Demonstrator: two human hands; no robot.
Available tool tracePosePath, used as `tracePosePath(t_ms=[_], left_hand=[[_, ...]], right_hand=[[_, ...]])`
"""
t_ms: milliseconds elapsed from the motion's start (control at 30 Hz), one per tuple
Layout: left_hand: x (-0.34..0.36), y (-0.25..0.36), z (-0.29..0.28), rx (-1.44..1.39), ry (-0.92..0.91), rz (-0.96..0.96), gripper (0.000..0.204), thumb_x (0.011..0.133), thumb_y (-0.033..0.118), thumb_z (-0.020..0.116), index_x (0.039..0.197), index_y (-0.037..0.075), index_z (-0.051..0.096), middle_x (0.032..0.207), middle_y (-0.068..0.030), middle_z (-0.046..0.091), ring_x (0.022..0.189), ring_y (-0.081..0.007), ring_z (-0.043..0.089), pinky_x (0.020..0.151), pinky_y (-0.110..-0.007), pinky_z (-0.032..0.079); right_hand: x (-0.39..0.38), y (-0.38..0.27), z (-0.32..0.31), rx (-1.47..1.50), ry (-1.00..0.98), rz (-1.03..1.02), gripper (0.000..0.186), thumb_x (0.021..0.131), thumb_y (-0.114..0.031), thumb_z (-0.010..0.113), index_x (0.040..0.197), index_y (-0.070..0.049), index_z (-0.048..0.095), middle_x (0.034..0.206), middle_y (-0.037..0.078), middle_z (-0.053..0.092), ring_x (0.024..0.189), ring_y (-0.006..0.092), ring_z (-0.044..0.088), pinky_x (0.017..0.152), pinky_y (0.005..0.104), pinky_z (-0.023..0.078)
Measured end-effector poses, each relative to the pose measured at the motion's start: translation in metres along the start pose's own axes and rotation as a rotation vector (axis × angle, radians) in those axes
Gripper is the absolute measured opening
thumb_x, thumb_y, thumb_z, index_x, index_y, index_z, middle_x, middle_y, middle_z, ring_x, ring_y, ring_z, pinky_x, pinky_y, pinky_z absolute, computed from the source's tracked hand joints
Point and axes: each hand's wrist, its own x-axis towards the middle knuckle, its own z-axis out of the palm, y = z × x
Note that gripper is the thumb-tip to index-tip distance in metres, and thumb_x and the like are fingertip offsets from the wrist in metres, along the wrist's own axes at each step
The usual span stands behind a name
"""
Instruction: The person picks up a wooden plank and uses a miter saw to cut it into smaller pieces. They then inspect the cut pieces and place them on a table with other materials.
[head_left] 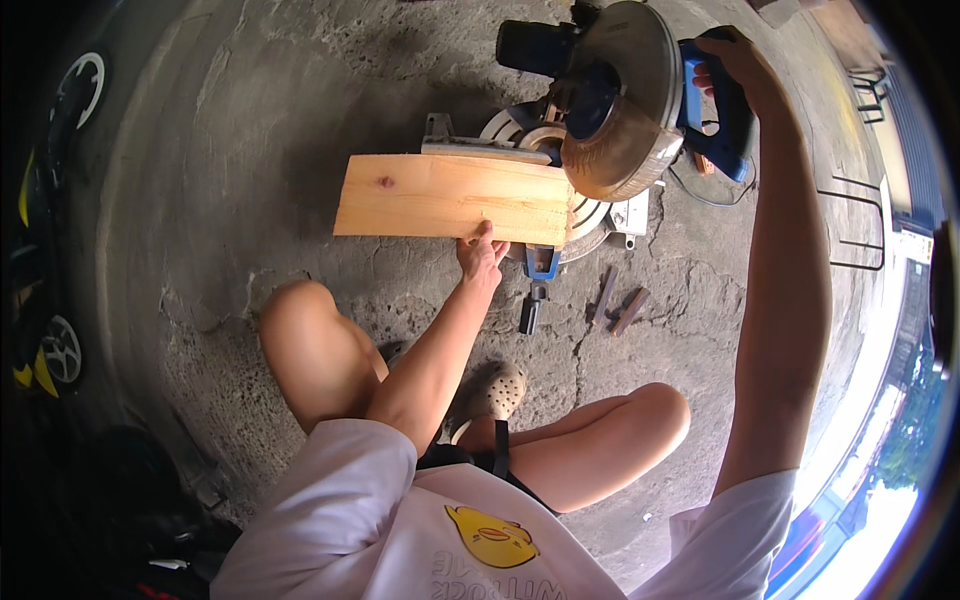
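A wide pale wooden board [440, 195] with one dark knot lies across the base of a miter saw [628, 90], along its metal fence [480, 150]. My left hand [482, 256] grips the board's near edge, thumb on top and the other fingers partly hidden beneath. Up at the right, my right hand [735, 62] is wrapped round the saw's blue and black handle [722, 125]. The saw head is raised, its round guard hanging beside the board's right end. Part of the saw's turntable [592, 214] shows under that end.
Two small wood offcuts [628, 312] lie on the cracked concrete floor [240, 170] near the saw's black front knob [530, 312]. A cord [715, 200] trails right of the saw. A metal rack [855, 225] stands far right. Wheels [62, 350] show at the left rim.
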Motion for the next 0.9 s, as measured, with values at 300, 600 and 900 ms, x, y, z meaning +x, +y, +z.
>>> tracePosePath(t_ms=[300,600,900], left_hand=[[-0.002,0.003,-0.011,-0.141,-0.024,0.168,0.038,0.096,0.015,0.061,0.127,0.017,0.038,0.125,-0.0097,0.057,0.115,-0.0296,0.06,0.094,-0.055,0.052],[0.008,0.003,-0.013,-0.02,-0.102,0.132,0.049,0.091,0.018,0.07,0.131,0.019,0.04,0.13,-0.003,0.052,0.118,-0.0247,0.056,0.097,-0.054,0.05],[0.003,-0.002,-0.015,-0.137,-0.199,0.229,0.075,0.078,0.031,0.084,0.135,0.02,0.036,0.136,-0.0037,0.045,0.128,-0.0274,0.045,0.1,-0.061,0.044]], right_hand=[[-0.034,-0.004,0.01,0.025,0.14,0.04,0.031,0.088,-0.024,0.068,0.11,-0.004,0.059,0.078,0.01,0.064,0.062,0.0203,0.067,0.053,0.0325,0.054],[-0.135,0.038,0.057,0.262,0.327,-0.034,0.031,0.093,-0.018,0.066,0.118,-0.006,0.054,0.082,0.011,0.066,0.064,0.0183,0.067,0.055,0.0292,0.054],[-0.178,0.076,0.091,0.288,0.391,-0.073,0.031,0.095,-0.012,0.062,0.12,-0.006,0.046,0.082,0.01,0.066,0.063,0.0156,0.063,0.059,0.0284,0.053]])
